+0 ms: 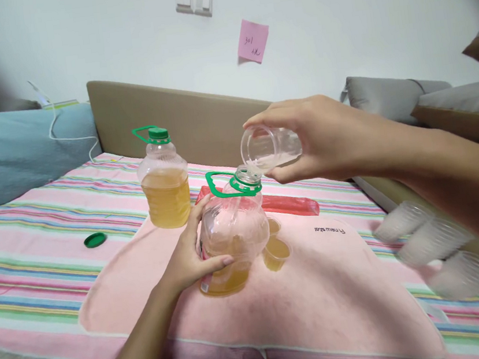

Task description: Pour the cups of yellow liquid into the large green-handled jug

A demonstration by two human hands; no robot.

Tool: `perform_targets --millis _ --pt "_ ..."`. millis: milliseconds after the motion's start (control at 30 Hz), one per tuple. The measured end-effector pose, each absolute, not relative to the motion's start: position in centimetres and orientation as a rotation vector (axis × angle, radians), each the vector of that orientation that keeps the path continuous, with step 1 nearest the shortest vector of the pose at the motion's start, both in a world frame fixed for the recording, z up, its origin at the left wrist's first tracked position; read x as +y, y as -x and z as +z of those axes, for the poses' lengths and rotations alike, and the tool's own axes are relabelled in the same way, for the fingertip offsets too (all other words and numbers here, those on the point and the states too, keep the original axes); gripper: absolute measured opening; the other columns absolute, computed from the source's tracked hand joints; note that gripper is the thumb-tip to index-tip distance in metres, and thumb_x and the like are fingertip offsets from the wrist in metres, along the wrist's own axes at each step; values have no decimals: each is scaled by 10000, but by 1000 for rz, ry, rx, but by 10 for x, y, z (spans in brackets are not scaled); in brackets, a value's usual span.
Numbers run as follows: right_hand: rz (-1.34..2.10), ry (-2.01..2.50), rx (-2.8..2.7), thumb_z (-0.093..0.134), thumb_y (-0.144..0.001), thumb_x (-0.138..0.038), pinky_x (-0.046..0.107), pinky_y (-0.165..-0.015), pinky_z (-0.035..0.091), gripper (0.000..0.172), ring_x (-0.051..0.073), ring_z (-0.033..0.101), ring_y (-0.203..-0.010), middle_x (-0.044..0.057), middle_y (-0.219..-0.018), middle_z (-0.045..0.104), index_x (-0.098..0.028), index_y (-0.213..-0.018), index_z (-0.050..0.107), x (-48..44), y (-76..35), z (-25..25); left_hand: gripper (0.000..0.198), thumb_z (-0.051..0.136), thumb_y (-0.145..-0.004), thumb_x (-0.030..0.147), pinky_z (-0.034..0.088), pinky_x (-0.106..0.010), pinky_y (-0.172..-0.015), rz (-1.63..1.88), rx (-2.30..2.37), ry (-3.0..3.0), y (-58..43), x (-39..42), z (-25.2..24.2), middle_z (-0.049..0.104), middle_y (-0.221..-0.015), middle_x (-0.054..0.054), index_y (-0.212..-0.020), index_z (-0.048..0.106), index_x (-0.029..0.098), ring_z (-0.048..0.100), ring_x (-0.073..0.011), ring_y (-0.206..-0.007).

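Note:
My left hand (192, 255) is wrapped round the side of a clear plastic jug (236, 226) with a green handle ring. Its neck is uncapped, and yellowish liquid lies low inside it. Above the neck, my right hand (308, 136) grips a clear plastic cup (268, 147) tipped on its side, its mouth at the jug's opening. A thin stream seems to run down inside the jug. Just right of the jug stand cups of yellow liquid (278, 250), partly hidden behind it. A second jug (166, 194), capped in green and over half full, stands behind on the left.
A loose green cap (95, 240) lies on the striped sheet at left. Behind the open jug is a red plastic bag (290, 203). Stacks of clear cups (435, 243) lie at right by the bed's edge. A pink mat (324, 297) lies under the jugs.

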State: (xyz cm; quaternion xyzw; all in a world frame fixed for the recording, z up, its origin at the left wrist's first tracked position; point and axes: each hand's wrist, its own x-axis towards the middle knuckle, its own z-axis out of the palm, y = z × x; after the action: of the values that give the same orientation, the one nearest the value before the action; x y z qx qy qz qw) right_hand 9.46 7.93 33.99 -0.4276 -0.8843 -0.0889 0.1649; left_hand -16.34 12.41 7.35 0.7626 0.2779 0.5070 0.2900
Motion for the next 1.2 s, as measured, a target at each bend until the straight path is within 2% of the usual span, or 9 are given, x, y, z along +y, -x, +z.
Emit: perform_targets --millis 267,433,567,833,1200 --pt "-419 1210 -2583 897 -801 -342 496 -1146 539 627 387 708 -1287 82 -1367 765 -297 -1409 751 76 -89 341 1303 924 -725 781 297 -718 -1360 1335 765 -2015 164 123 73 393 -1796 -209 -1770 302 313 346 -539 -1675" --pt "-727 941 -2633 761 -956 -381 538 -1151 525 484 362 696 -1296 85 -1349 756 -244 -1416 701 79 -93 334 1303 915 -718 806 294 -728 -1356 1349 765 -2022 163 124 72 420 -1771 -217 -1760 319 302 368 -545 -1660" --pt "-905 747 -2656 604 -1062 -286 580 -1168 507 379 338 697 -1306 95 -1349 746 -214 -1428 664 79 -94 329 1307 889 -713 845 307 -738 -1346 1347 778 -2039 164 125 72 447 -1747 -223 -1755 321 300 396 -548 -1644" --pt "-918 644 -2663 415 -1137 -198 624 -1245 467 380 300 661 -1409 22 -1391 740 -255 -1417 666 75 -87 327 1266 896 -735 812 317 -732 -1345 1370 773 -2061 164 125 71 476 -1734 -219 -1748 340 294 426 -537 -1631" --pt "-872 576 -2641 435 -1145 -221 628 -1306 431 388 274 662 -1430 10 -1428 744 -291 -1461 649 73 -86 325 1253 899 -749 799 321 -730 -1345 1374 733 -2066 164 124 74 421 -1781 -199 -1760 327 328 391 -538 -1652"
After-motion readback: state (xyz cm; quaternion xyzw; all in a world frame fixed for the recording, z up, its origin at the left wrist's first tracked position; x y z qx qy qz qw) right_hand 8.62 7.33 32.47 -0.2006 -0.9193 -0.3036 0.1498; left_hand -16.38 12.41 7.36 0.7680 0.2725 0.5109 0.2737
